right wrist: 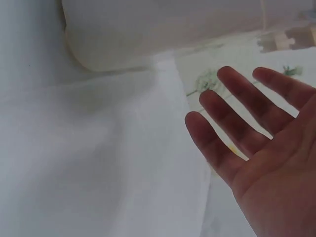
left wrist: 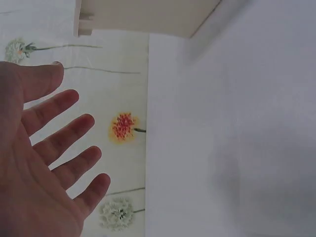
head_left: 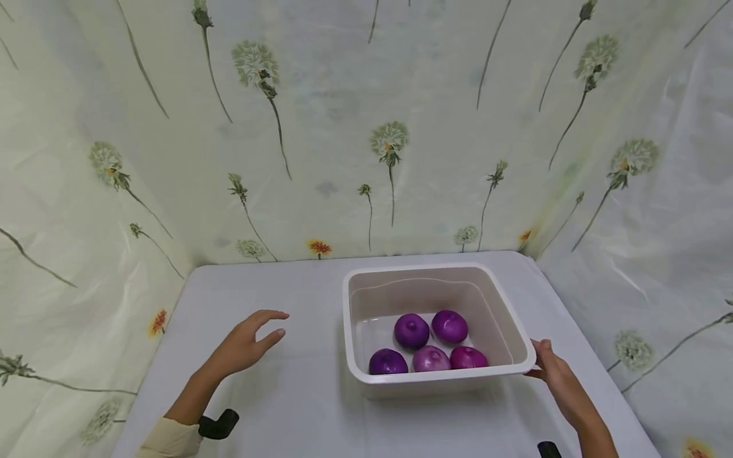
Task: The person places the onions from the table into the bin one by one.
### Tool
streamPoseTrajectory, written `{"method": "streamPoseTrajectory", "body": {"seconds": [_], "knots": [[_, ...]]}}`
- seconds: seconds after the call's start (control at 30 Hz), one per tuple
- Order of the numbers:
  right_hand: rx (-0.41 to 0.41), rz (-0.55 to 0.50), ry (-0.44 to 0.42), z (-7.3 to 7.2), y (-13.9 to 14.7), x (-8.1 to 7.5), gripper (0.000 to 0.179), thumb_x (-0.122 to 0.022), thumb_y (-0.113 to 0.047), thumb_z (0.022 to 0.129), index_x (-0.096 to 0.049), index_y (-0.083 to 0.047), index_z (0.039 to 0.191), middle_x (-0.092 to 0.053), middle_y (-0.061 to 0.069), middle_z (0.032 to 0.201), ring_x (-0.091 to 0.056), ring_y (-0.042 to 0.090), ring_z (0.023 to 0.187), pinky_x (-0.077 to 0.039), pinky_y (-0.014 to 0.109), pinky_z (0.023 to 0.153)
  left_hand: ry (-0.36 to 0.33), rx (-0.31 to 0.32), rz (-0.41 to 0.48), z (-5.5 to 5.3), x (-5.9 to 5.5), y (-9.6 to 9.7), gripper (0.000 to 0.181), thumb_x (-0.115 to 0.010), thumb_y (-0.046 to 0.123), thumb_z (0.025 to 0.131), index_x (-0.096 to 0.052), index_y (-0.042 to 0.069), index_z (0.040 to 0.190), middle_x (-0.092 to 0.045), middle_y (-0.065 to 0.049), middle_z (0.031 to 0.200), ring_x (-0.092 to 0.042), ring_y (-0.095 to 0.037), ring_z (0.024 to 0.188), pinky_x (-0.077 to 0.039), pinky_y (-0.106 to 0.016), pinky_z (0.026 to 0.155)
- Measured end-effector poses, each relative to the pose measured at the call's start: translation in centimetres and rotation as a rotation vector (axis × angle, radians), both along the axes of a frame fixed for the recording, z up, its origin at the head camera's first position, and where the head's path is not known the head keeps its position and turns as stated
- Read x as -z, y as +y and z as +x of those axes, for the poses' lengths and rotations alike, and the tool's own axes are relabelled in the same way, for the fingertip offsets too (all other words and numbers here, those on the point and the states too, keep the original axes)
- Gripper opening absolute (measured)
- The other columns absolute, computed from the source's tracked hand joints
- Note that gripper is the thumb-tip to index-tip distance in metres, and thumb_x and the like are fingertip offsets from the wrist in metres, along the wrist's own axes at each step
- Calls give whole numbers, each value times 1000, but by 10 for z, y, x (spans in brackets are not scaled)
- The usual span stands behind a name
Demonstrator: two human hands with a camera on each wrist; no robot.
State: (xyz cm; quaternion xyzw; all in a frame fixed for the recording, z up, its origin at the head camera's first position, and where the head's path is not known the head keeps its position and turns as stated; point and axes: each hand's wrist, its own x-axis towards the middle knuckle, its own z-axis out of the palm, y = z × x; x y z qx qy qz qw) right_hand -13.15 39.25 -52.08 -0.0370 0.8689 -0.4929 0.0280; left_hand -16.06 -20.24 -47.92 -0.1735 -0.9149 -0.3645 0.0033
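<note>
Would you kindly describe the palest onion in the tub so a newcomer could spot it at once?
On the white table stands a beige plastic tub holding five purple onions. Look at its near row of three: the pale onion is the middle one, a washed-out lilac between two deeper purple and magenta neighbours.

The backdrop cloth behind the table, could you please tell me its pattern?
Pale cream backdrop cloth printed with dandelion seed heads on long stems and small orange flowers; clearest in the head view.

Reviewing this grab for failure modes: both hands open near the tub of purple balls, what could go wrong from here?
1. The right hand is at only the near right corner of the tub; a one-sided lift would likely tilt it, and the five purple balls would roll.
2. The left hand hovers apart from the tub, so that side has no support.
3. The tablecloth looks smooth; a push might slide the tub.
</note>
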Motion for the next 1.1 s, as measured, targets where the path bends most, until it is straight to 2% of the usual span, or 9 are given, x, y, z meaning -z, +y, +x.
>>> {"method": "streamPoseTrajectory", "body": {"seconds": [0.1,0.23,0.33,0.37,0.53,0.7,0.9,1.03,1.1], "knots": [[51,74,-18,-1,2,1,70,-11,-42,110,-36,11,148,-57,27,133,-54,-12,100,-57,32,81,-24,-62,-12,7,7,-13,41,-60,36,101,-60,13,135,-59,-9,139,-51,-37,134,-44,-59,104],[116,146,-52,-4,0,6,72,-14,-46,109,-34,10,149,-44,31,143,-60,23,117,-56,48,90,-43,-118,-23,11,14,-29,44,-59,38,101,-59,12,136,-58,-13,141,-49,-40,135,-43,-61,104],[146,214,-63,-4,-1,12,72,-18,-48,108,-32,7,151,-36,32,150,-45,51,130,-48,64,96,-41,-151,-44,15,18,-40,43,-59,37,101,-59,10,135,-58,-16,140,-49,-42,134,-43,-62,104],[153,249,-51,-4,-1,14,68,-23,-47,109,-33,6,151,-35,32,151,-42,54,133,-45,67,98,-40,-159,-48,17,19,-44,43,-60,36,101,-59,10,135,-58,-16,139,-49,-42,134,-43,-62,104],[139,419,117,-6,5,22,52,-48,-23,106,-39,5,148,-41,34,148,-39,58,133,-36,74,98,-41,-189,-67,27,24,-59,43,-60,34,100,-60,7,133,-60,-18,137,-51,-43,131,-43,-62,103],[113,425,300,-16,7,19,48,-54,-8,101,-43,7,146,-43,35,146,-39,59,133,-27,70,110,-25,-212,-75,24,22,-69,44,-60,36,101,-60,7,134,-59,-20,137,-49,-45,132,-43,-63,102],[147,478,376,-19,9,17,52,-57,-6,99,-42,3,148,-42,34,148,-35,56,138,-18,64,119,46,-204,-127,16,21,-71,41,-63,29,99,-60,3,131,-59,-23,135,-45,-49,134,-39,-68,104],[177,557,418,-19,13,16,61,-61,-7,96,-38,-5,153,-43,32,149,-34,53,140,-17,63,120,123,-268,-251,14,21,-73,47,-64,33,98,-58,3,133,-57,-24,138,-42,-52,135,-38,-71,101],[193,587,426,-19,14,15,65,-63,-8,95,-37,-8,154,-43,31,149,-32,55,141,-19,69,116,160,-302,-290,14,20,-74,51,-64,35,97,-56,3,136,-55,-25,139,-41,-52,135,-38,-72,99]]}}
